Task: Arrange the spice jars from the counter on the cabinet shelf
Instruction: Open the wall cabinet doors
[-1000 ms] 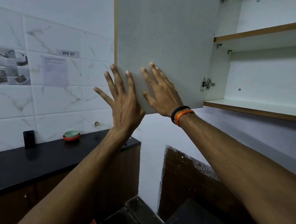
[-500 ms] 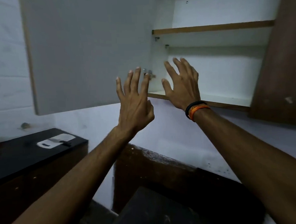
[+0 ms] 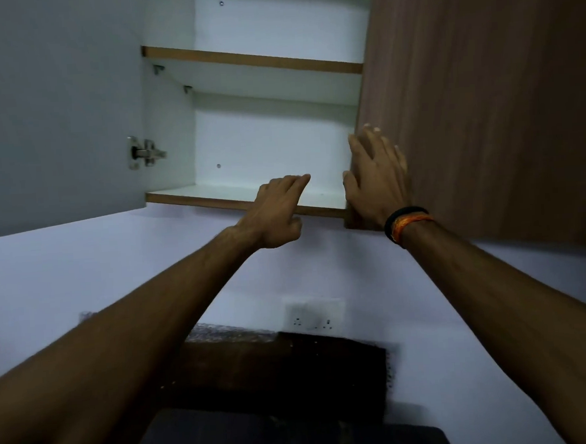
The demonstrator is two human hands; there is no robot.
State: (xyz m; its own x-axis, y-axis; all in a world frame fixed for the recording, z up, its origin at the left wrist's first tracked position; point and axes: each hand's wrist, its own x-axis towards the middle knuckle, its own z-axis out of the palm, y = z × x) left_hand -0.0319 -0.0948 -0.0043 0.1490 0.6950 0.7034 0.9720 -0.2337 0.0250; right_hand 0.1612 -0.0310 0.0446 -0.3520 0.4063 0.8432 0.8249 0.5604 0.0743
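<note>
Head view: left hand (image 3: 279,210) rests at the front edge of the cabinet shelf (image 3: 194,199), right of centre, fingers loosely extended over the lip, holding nothing. Right hand (image 3: 376,179) lies flat with straight fingers against the brown closed door (image 3: 483,107), at its lower left corner; wristband (image 3: 406,223) on the wrist. Left door (image 3: 55,109) open, hinge (image 3: 145,155) exposed. Upper shelf (image 3: 251,59) above. Spice jars not in view. Wall socket (image 3: 314,315) below.
</note>
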